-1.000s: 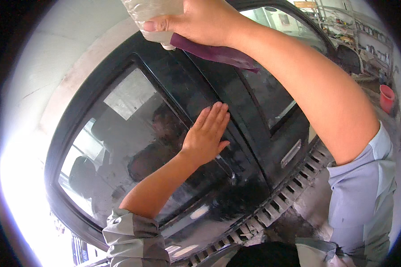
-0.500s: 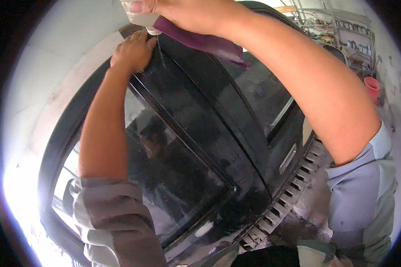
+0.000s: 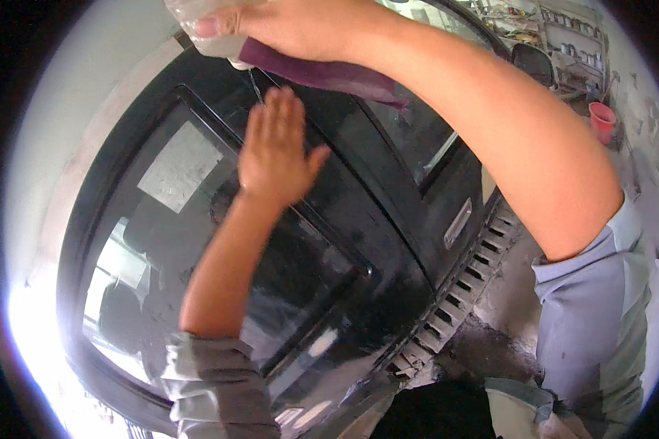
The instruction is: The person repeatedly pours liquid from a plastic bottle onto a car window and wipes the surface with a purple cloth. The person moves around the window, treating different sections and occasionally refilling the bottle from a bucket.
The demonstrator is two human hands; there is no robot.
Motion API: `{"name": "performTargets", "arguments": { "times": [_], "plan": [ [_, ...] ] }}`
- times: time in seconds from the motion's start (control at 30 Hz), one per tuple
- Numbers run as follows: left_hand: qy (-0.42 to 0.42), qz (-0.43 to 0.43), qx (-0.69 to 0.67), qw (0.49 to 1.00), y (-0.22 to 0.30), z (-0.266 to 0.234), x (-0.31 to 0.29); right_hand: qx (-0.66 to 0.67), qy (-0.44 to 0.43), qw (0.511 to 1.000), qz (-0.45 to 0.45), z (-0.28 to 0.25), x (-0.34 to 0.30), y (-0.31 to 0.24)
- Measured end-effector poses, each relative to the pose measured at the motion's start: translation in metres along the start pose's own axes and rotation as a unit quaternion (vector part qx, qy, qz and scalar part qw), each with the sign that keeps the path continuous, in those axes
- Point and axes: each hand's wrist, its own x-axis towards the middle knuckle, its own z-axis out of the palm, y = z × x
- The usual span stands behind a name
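Note:
A black car (image 3: 395, 238) with wet-looking paint fills the middle of the view. My left hand (image 3: 277, 146) lies flat with fingers stretched out against the strip beside the side window (image 3: 190, 241), holding nothing. Above it, my right hand (image 3: 289, 28) grips a translucent plastic bottle (image 3: 216, 45), its mouth tipped down. A thin stream of liquid runs from the mouth to just above my left fingertips. A dark purple strip (image 3: 322, 76), cloth or sanding sheet, I cannot tell which, hangs from under my right hand. Part of the bottle is cut off at the upper edge.
A slotted grating (image 3: 461, 289) runs along the floor beside the car. At the upper right stand a red bucket (image 3: 602, 123) and a shelf (image 3: 575, 55) with several cans. A pale wall (image 3: 73, 124) rises beyond the car at the left.
My left hand has slid down and right from the upper end of the strip, its fingers now straightened. My right hand with the bottle has shifted slightly left and down in view.

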Motion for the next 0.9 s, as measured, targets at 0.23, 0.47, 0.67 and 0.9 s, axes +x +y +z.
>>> {"name": "performTargets", "arguments": {
  "times": [0.23, 0.47, 0.67, 0.9],
  "plan": [
    [-0.134, 0.027, -0.080, 0.987, 0.117, 0.021, -0.099, 0.015, -0.083, 0.993, 0.087, -0.021, -0.039, -0.011],
    [-0.181, 0.284, -0.079, 0.938, 0.190, 0.044, -0.200, 0.025, -0.043, 0.991, 0.120, -0.038, -0.055, -0.005],
    [-0.012, 0.119, -0.138, 0.983, 0.073, 0.001, -0.088, -0.012, 0.006, 0.991, 0.130, -0.057, -0.024, -0.002],
    [0.069, -0.187, 0.011, 0.980, -0.208, -0.028, 0.020, 0.017, 0.084, 0.994, 0.071, 0.003, 0.061, -0.023]
  ]
}}
